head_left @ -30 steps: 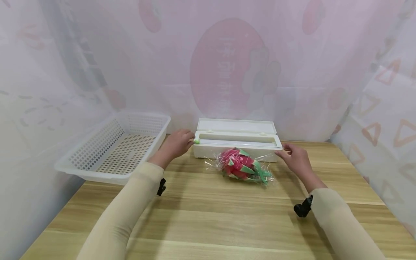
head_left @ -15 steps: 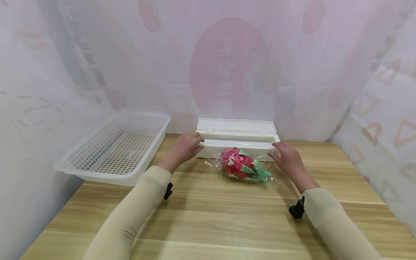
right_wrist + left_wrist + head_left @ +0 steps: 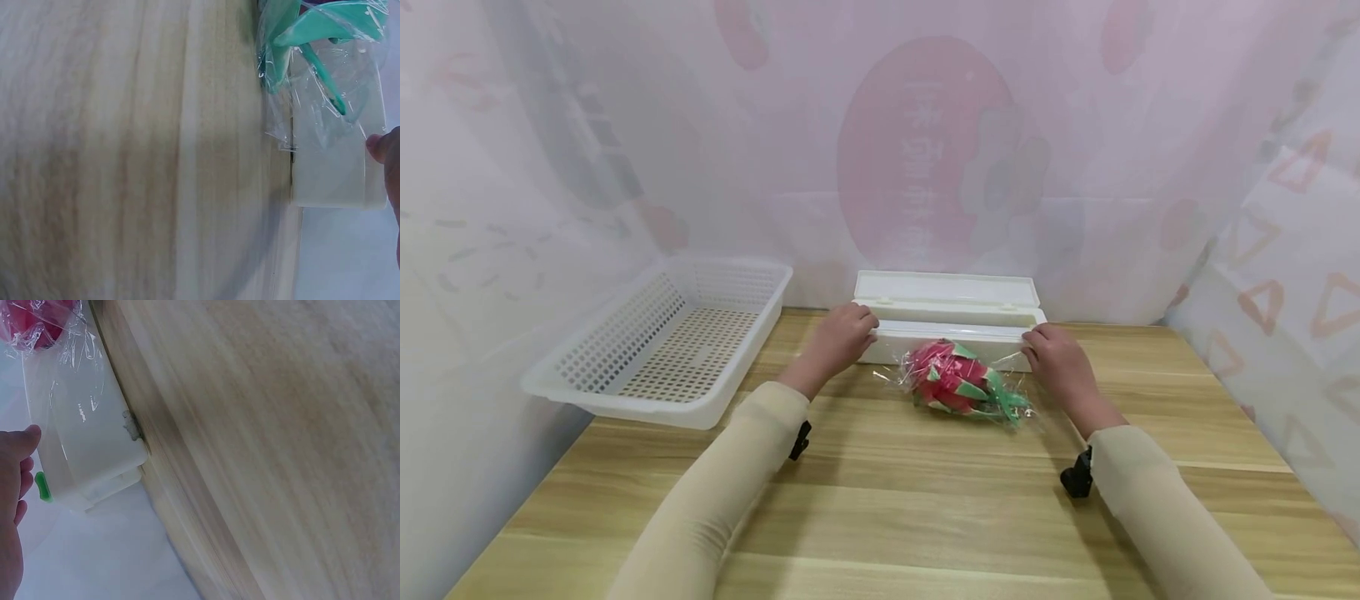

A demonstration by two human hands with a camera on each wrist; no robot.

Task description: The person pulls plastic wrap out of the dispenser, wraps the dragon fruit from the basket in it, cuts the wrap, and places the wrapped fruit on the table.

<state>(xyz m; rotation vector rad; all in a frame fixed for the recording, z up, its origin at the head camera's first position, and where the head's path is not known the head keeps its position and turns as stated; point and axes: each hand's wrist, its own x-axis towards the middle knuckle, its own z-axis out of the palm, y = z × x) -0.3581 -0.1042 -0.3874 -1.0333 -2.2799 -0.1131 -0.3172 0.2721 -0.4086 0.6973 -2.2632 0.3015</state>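
Desk (image 3: 880, 508): pale wood grain, carrying everything here; both cream sleeves reach forward across its near part.
Wrapped fruit (image 3: 958, 381): a red fruit with green leaf tips, covered in clear cling film, lying on its side on the desk between the two hands and just in front of the box; loose film flares out around it.
Left hand (image 3: 838, 340): grip curled over the left end of the dispenser box, fingers on its top front edge; in the left wrist view the fingertips sit beside a small green tab (image 3: 43, 487) at that end.
Right hand (image 3: 1055, 360): grip curled over the right end of the same box, the thumb pressing its front face, beside the green leaf tips of the fruit.
Dispenser box (image 3: 947, 327): long, white, lying crosswise on the desk behind the fruit, held at both ends.
Basket (image 3: 625, 400): white, perforated, to the left of the box, apart from the left hand, its near corner past the desk's left edge.
Curtain (image 3: 925, 150): pale pink, printed, hanging behind the desk.
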